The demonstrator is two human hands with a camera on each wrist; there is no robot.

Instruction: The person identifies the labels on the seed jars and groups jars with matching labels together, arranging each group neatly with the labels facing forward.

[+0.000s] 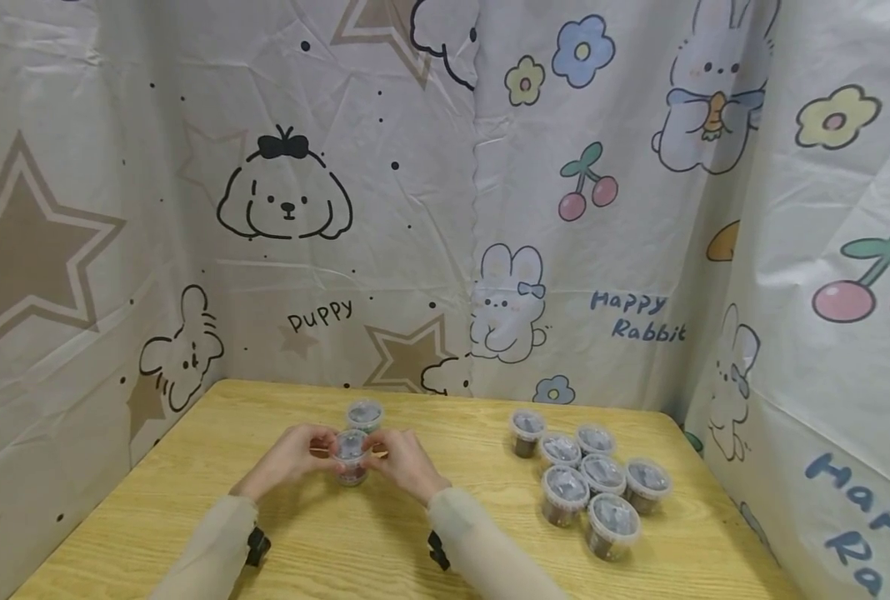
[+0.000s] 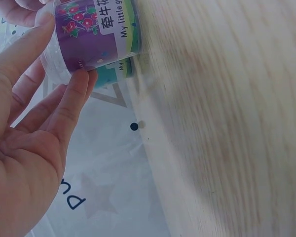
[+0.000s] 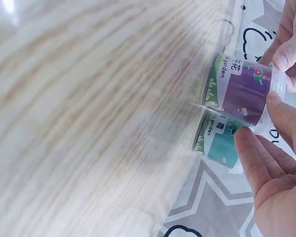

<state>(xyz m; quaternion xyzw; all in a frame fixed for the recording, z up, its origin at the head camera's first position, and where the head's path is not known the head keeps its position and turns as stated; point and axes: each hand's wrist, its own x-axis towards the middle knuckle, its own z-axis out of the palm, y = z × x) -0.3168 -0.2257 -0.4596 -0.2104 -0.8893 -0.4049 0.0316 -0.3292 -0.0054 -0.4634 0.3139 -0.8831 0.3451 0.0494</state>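
A clear plastic tub with a purple flower-printed label [image 2: 86, 42] stands on the table, its translucent lid [image 1: 352, 444] facing up. My left hand [image 1: 298, 457] pinches it from the left, thumb at the lid's rim and fingers at the side. From the other side my right hand [image 1: 406, 467] grips the same tub around the lid edge, as the right wrist view shows. Directly behind it stands a second tub with a teal label [image 3: 219, 140], partly hidden by the purple one. Whether the two tubs touch I cannot tell.
On the right part of the wooden table [image 1: 325, 550] stands a loose cluster of several similar lidded tubs [image 1: 602, 473] with dark contents. Printed curtains [image 1: 415, 208] hang behind the table and along both sides.
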